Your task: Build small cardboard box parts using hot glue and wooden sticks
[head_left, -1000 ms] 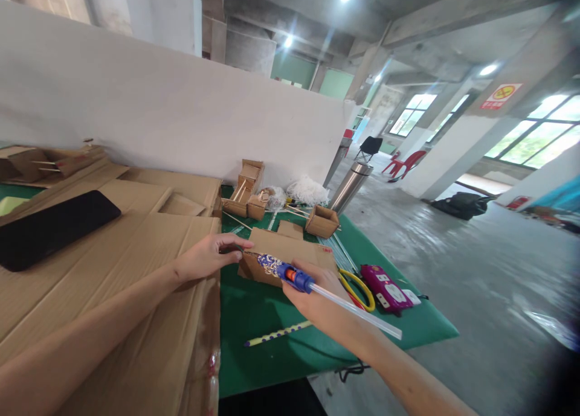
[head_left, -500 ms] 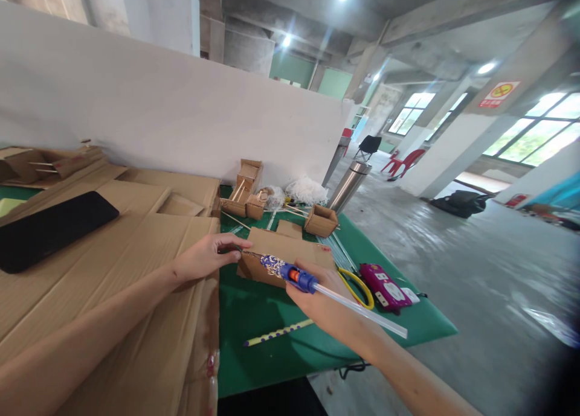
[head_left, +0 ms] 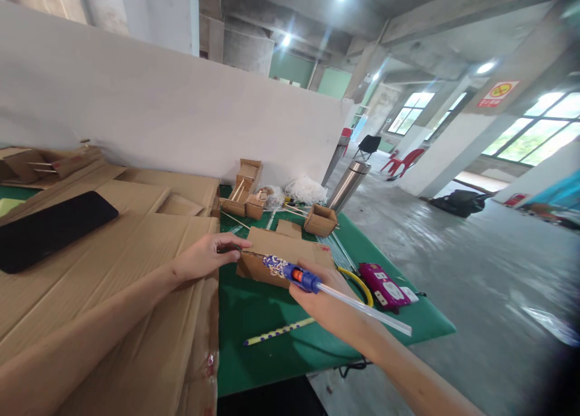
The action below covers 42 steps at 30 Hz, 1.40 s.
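Observation:
My left hand (head_left: pixel 212 254) pinches the left corner of a cardboard box (head_left: pixel 285 243) between thumb and fingers. The box lies on the green tabletop (head_left: pixel 254 310) and has an open seam along its near top edge. In my right hand (head_left: pixel 324 283) is a blue glue gun (head_left: pixel 294 273), with a long clear glue stick (head_left: pixel 367 309) poking out of its back. Its nozzle end points left, close above the box's near edge. Whether the tip touches the cardboard I cannot tell. A yellow pencil with purple dots (head_left: pixel 278 331) lies in front of the box.
Large cardboard sheets (head_left: pixel 136 271) cover the left side, with a black phone-like slab (head_left: pixel 58 229) on them. Yellow-handled scissors (head_left: pixel 362 283) and a purple power strip (head_left: pixel 385 286) lie right. Behind stand a small open cardboard box (head_left: pixel 321 220) and a steel flask (head_left: pixel 348 186).
My right hand has shifted the glue gun slightly to the right along the box's edge. My left hand keeps its hold on the corner.

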Motion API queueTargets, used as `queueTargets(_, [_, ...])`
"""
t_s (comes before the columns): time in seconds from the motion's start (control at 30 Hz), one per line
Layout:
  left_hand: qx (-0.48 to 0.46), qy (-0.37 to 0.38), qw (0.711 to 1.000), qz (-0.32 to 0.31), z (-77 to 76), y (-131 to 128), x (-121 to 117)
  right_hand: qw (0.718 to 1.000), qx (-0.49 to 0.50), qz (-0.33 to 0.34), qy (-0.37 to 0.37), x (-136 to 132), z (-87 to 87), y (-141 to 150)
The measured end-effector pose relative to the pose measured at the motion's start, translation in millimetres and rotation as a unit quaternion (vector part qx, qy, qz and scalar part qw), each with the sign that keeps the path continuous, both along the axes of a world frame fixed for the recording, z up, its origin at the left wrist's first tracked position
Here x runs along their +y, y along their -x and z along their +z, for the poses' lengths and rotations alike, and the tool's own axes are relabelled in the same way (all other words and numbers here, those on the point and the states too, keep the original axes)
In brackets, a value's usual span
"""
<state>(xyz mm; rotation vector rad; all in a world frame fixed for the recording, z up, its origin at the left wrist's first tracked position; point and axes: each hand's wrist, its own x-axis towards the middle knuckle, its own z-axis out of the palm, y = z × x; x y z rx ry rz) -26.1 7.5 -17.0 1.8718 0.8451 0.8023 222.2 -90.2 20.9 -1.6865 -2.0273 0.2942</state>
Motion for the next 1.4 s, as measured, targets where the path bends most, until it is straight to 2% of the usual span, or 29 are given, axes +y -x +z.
queueTargets(0.33, [0.004, 0.0, 1.0, 0.003, 0.6, -0.2, -0.1, 1.0, -0.01, -0.012, 0.005, -2.3, 0.0, -3.9])
queueTargets(0.53, [0.005, -0.002, 1.0, 0.007, 1.5, 0.3, -0.9, 0.999, -0.015, -0.03, -0.035, -3.0, -1.4, -4.4])
queueTargets(0.73, [0.005, -0.002, 1.0, 0.009, 1.7, 0.0, -0.6, 0.997, -0.018, -0.02, -0.072, -3.0, -4.5, -6.9])
queueTargets(0.97, [0.007, -0.002, 1.0, 0.008, 2.4, -0.4, -1.0, 0.998, -0.038, -0.023, -0.033, -4.0, -2.0, -9.8])
queueTargets(1.4, [0.016, -0.006, 1.0, 0.007, 2.2, 0.5, 0.1, 0.998, -0.029, -0.051, -0.006, -6.4, -1.6, -14.8])
